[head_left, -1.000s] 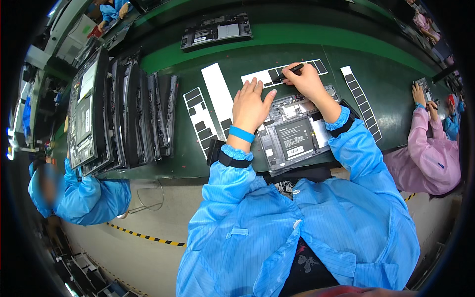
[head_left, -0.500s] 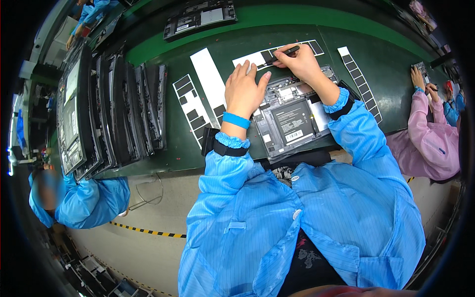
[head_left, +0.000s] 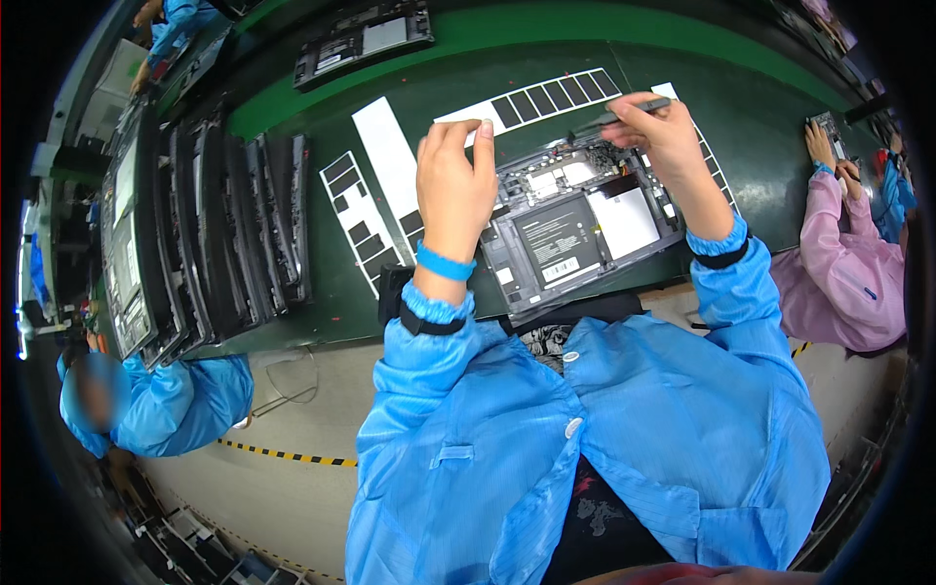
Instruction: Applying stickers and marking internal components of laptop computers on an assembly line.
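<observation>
The opened laptop base [head_left: 588, 224] is being supported by the green worktop [head_left: 770, 146], directly in front of the person, its black battery [head_left: 554, 246] being left uncovered. Over the laptop base's far right part, a slim black pen-shaped tool [head_left: 639, 109] is being gripped between thumb and fingers by the right hand [head_left: 663, 141]. Just beyond the laptop base's far left corner, the left hand [head_left: 455, 185] is being held with curled fingers near a black-pad sheet [head_left: 531, 103]; whether anything is being pinched there cannot be told. Left of the laptop base, a white strip [head_left: 383, 151] is being displayed, and farther left, upright laptop bases [head_left: 210, 229] are being lined up.
</observation>
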Demonstrator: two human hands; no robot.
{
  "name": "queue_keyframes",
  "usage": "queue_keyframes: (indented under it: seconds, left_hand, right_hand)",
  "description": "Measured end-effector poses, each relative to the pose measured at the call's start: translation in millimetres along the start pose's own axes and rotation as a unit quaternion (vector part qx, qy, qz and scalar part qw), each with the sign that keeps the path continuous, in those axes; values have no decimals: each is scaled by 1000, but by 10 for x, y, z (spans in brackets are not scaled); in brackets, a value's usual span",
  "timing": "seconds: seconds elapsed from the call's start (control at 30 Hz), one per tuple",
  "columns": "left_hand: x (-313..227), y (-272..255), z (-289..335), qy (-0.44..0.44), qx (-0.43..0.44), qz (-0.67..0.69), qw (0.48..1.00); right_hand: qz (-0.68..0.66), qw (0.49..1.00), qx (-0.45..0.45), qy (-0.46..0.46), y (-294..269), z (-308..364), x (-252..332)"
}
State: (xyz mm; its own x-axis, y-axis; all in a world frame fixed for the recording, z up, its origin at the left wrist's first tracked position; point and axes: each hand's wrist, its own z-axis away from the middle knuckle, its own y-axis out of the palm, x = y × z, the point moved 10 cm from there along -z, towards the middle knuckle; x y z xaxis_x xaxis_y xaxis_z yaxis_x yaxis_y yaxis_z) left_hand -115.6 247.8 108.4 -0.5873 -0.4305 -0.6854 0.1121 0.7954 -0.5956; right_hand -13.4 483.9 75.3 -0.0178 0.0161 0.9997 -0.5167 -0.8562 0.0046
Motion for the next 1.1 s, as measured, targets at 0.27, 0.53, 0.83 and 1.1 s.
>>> queue_keyframes:
  seconds: [0.27,0.53,0.83,1.1]
  left_hand:
    - [31,998,382,-252,309,243,884]
    - [-452,1046,391,-140,296,490,808]
    - [-748,610,521,-2,184,366,912]
    - [-1059,234,636,170,121,322,923]
  right_hand:
    - [-54,995,47,72,-85,106,-344]
    - [-215,959,146,115,140,307,-266]
    - [-362,890,213,178,320,784,-229]
    - [-385,876,242,162,377,987,-110]
